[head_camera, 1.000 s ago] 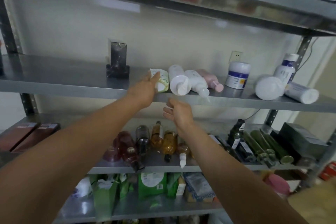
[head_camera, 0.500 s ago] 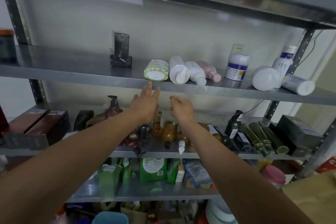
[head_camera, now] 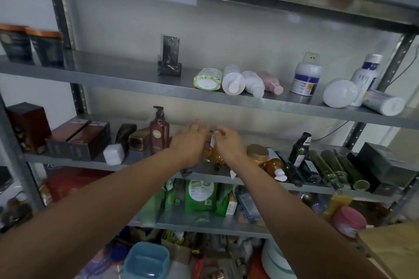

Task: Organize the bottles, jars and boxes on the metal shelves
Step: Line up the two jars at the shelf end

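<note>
head view: amber bottles [head_camera: 209,151] lie flat, caps [head_camera: 217,167] pointing forward.

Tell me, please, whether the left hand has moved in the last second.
Yes. The left hand has dropped from the green bottle to the amber bottles on the shelf below.

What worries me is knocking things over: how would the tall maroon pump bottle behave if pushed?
The maroon pump bottle stands upright, tall and narrow, so a push near the pump would probably tip it; pushing low seems safer. Its body looks glossy, so possibly slippery. How full, hence heavy, cannot be told.
</note>
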